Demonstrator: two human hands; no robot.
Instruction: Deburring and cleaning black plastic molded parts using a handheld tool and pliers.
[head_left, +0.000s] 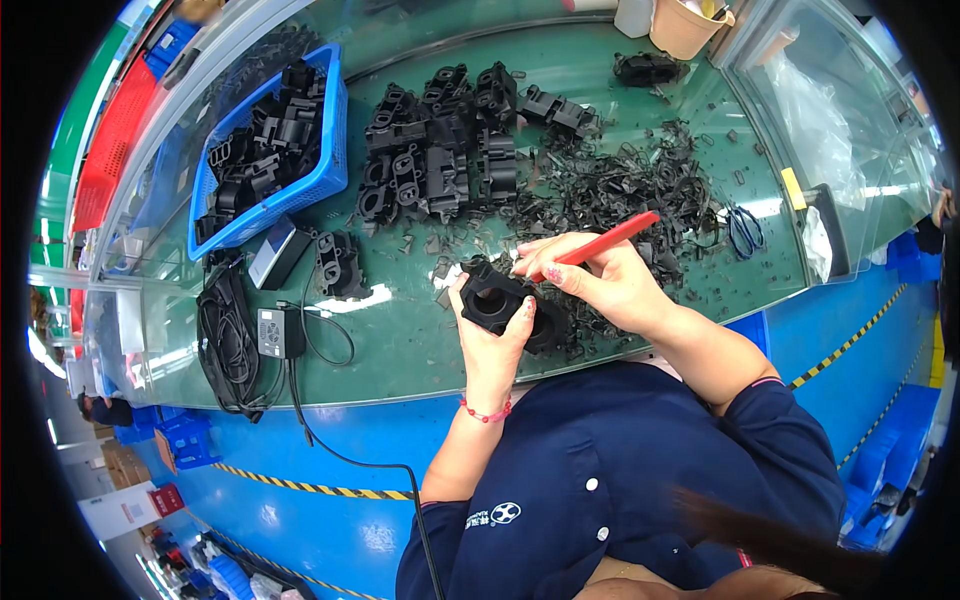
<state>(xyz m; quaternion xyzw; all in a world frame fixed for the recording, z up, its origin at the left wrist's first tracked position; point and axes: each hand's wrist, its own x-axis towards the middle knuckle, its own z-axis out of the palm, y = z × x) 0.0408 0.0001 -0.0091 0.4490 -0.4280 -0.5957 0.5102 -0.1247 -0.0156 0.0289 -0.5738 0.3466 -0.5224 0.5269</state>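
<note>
My left hand (493,345) is closed round a black molded plastic part (490,300) with round openings, lifted over the near edge of the green table. In my right hand (610,285) is a red pen-shaped tool (607,238), its back end pointing up and right. The tool's working tip is hidden by my fingers and the part, close to the part's upper right side. Beyond my hands lies a heap of black plastic scraps (640,190). Several similar black parts (440,180) stand grouped at the far middle, and a single one (340,265) lies to the left.
At the left stands a blue basket (335,150) full of black parts. Near it are a small white-and-black box (277,255), a power adapter (280,333) and coiled black cables (230,340). Blue-handled scissors (745,232) lie at the right, by the clear side panel (840,130). A beige bucket (685,30) stands far right.
</note>
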